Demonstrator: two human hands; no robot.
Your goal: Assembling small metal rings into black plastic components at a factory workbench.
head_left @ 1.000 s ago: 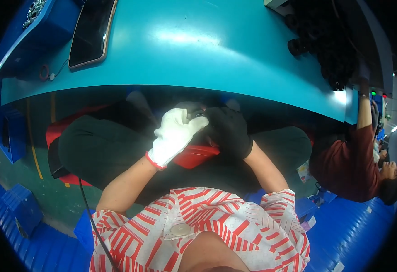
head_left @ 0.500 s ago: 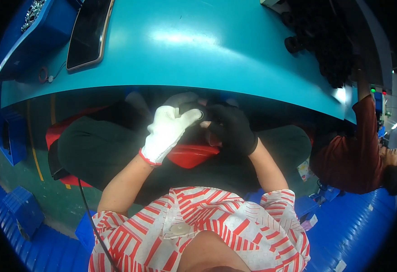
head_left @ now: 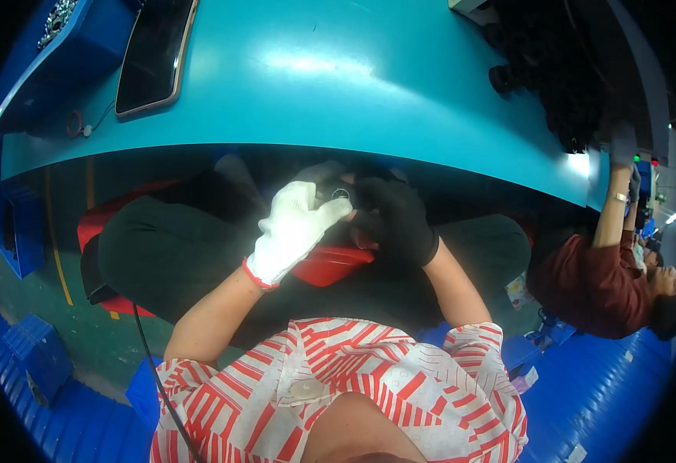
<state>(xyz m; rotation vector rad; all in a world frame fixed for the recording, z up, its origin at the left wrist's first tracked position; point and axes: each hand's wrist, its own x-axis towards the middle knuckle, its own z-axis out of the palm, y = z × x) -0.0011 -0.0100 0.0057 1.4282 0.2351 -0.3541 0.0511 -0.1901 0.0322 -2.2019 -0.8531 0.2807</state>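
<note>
Over my lap, just below the table's front edge, my two gloved hands meet. My left hand (head_left: 293, 224), in a white glove with grey fingers, is closed with its thumb against a small shiny metal ring (head_left: 340, 194). The ring seems to sit on a dark piece, whose shape is lost against the black glove and the shadow. My right hand (head_left: 394, 220) wears a black glove with bare fingertips showing. Its fingers are curled in at the ring's right side; what they grip is hidden.
The turquoise table (head_left: 315, 100) carries a phone (head_left: 153, 58), a small reddish ring (head_left: 74, 122), a blue bin (head_left: 83, 54) with shiny metal parts, and a heap of black round parts (head_left: 562, 85). A red stool (head_left: 330, 266) is beneath me. A co-worker (head_left: 600, 285) sits at right.
My left hand has shifted slightly right, and the metal ring now shows more fully above its thumb. My right hand stays nearly still. The co-worker's arm has moved at the table's right end.
</note>
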